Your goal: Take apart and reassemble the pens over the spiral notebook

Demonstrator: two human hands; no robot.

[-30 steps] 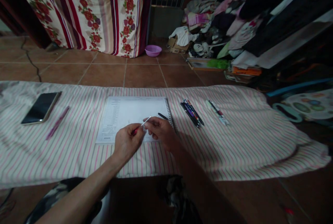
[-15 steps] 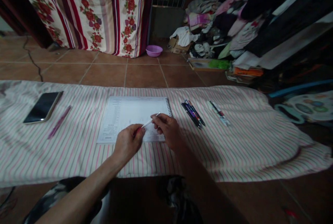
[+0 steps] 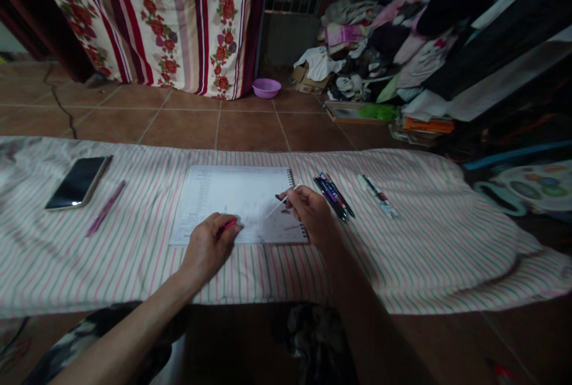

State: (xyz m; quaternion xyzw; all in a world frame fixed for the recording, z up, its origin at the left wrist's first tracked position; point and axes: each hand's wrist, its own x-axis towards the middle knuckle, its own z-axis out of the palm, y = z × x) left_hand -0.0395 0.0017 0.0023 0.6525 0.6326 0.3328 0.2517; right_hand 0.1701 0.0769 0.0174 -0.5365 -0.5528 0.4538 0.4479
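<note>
My left hand (image 3: 208,247) rests closed on the lower edge of a spiral notebook (image 3: 232,191), pinching a short red pen part (image 3: 227,225). Over the notebook's right edge, my right hand (image 3: 313,213) is closed on a thin white pen refill (image 3: 282,201), which points left and down. Hands and parts are apart from each other. A small black pen piece (image 3: 280,197) lies on the page just by my right fingers. The notebook lies on a pink-striped cloth (image 3: 424,236) spread over the floor.
On the cloth lie a phone (image 3: 78,182) and a pink pen (image 3: 106,207) at the left, and a bunch of pens (image 3: 333,195) and two more pens (image 3: 376,194) at the right. Behind are brown floor tiles, a purple bowl (image 3: 266,87), a flowered curtain and piled clothes (image 3: 379,45).
My right hand has drawn the white refill to the right, out of the red part in my left hand. The hands, together before, are now apart.
</note>
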